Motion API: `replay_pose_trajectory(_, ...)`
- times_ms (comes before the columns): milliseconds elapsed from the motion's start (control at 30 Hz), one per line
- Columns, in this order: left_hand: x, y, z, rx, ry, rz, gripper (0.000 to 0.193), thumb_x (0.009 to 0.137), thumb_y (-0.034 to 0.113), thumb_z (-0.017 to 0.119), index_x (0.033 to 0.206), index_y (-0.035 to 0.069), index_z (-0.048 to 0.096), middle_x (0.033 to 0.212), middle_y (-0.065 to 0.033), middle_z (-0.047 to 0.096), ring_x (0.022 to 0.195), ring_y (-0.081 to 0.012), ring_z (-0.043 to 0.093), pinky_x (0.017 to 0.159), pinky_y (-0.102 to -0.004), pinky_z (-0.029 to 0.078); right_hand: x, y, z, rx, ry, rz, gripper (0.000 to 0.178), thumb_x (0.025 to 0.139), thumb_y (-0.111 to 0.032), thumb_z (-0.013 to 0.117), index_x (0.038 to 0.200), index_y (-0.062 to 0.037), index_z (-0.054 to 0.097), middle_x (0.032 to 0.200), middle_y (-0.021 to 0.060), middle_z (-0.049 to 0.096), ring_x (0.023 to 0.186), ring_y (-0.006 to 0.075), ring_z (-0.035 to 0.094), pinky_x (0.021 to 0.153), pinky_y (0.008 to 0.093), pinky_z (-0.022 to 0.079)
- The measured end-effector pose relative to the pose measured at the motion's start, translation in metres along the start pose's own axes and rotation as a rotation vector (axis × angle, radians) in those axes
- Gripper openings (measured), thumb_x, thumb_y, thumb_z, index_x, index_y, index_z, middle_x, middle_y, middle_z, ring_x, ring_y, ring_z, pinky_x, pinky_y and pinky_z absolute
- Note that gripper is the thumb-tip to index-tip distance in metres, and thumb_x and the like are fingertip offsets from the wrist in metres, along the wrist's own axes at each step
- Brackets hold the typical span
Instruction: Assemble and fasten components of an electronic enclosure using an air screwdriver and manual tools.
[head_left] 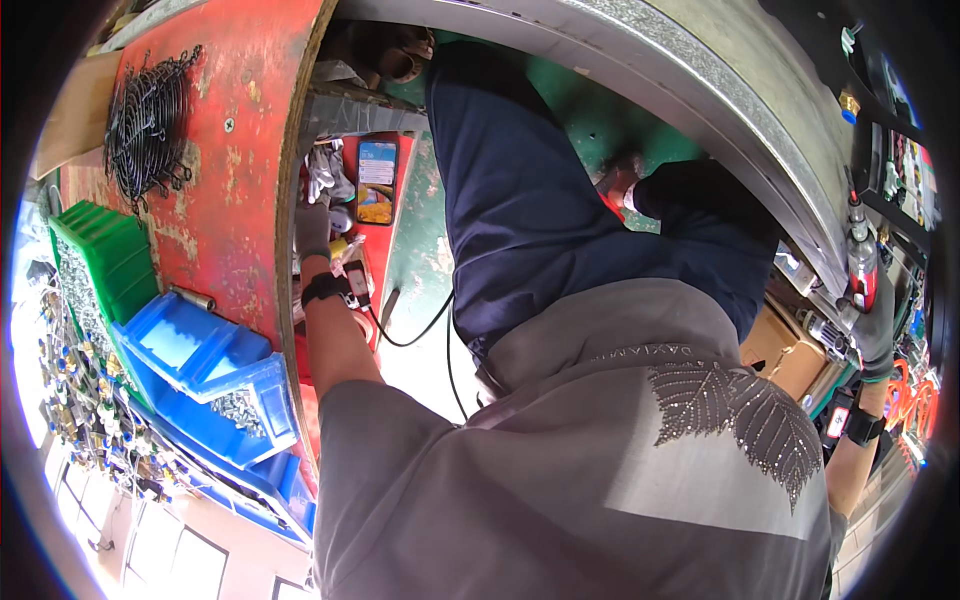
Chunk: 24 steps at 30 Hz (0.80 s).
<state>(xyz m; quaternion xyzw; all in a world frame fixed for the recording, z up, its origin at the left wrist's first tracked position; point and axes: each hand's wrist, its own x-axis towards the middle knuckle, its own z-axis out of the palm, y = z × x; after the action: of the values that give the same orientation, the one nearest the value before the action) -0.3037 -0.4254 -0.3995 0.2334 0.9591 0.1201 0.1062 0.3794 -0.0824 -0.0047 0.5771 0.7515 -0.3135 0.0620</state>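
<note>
At the left, my left hand (311,228) wears a grey glove and reaches into a red shelf below the bench top. Its fingers are hidden by the bench edge, so what they touch does not show. A smartphone (376,183) with a lit screen lies beside it, near a crumpled pale glove or cloth (326,170). Far to the right, my right hand (874,338), also gloved, is closed around the lower part of a red and silver power screwdriver (861,262), which stands roughly upright. Black bands circle both wrists.
The worn red bench top (235,150) carries a bundle of black wire hooks (150,125), a green bin (105,255) and blue bins (190,345), one with small screws. A metal beam (690,70) curves across the top. Orange coiled hose (900,395) hangs at right; a black cable (450,350) dangles centrally.
</note>
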Motion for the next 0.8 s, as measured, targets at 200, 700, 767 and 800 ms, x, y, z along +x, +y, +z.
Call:
replay_pose_trajectory(200, -0.051, 0.023, -0.007, -0.091, 0.065, -0.058, 0.05, 0.078, 0.021, 0.072, 0.126, 0.01, 0.061, 0.123, -0.0202, 0.062, 0.12, -0.0342, 0.057, 0.099, -0.0415, 0.047, 0.004, -0.002, -0.001, 0.012, -0.075, 0.058, 0.079, 0.069, -0.015, 0.075, 0.14, 0.0015, 0.044, 0.114, 0.0029, 0.057, 0.097, 0.0123, 0.05, 0.087, 0.0261, 0.043)
replay_pose_trajectory(700, -0.119, 0.0, 0.009, -0.074, 0.092, -0.089, 0.049, 0.084, 0.026, 0.068, 0.128, 0.008, 0.059, 0.125, -0.0211, 0.06, 0.114, -0.0379, 0.057, 0.094, -0.0458, 0.047, 0.006, 0.006, -0.003, 0.064, -0.068, -0.011, 0.085, 0.067, -0.017, 0.074, 0.142, 0.0056, 0.041, 0.129, 0.0126, 0.057, 0.115, 0.0202, 0.053, 0.103, 0.0326, 0.038)
replay_pose_trajectory(767, -0.128, -0.01, 0.019, -0.153, -0.02, -0.214, 0.048, 0.084, 0.026, 0.068, 0.128, 0.008, 0.059, 0.121, -0.0208, 0.061, 0.109, -0.0384, 0.06, 0.092, -0.0447, 0.049, 0.005, 0.009, -0.003, 0.053, -0.053, -0.021, 0.086, 0.066, -0.017, 0.074, 0.142, 0.0057, 0.041, 0.128, 0.0129, 0.058, 0.114, 0.0205, 0.053, 0.103, 0.0325, 0.038)
replay_pose_trajectory(800, -0.132, -0.014, 0.024, -0.127, 0.014, -0.19, 0.044, 0.083, 0.021, 0.07, 0.124, 0.008, 0.061, 0.114, -0.0157, 0.064, 0.1, -0.0305, 0.064, 0.086, -0.0389, 0.051, 0.005, 0.011, -0.005, 0.067, -0.068, -0.006, 0.085, 0.066, -0.016, 0.075, 0.142, 0.0054, 0.041, 0.128, 0.0129, 0.058, 0.114, 0.0208, 0.054, 0.103, 0.0327, 0.038)
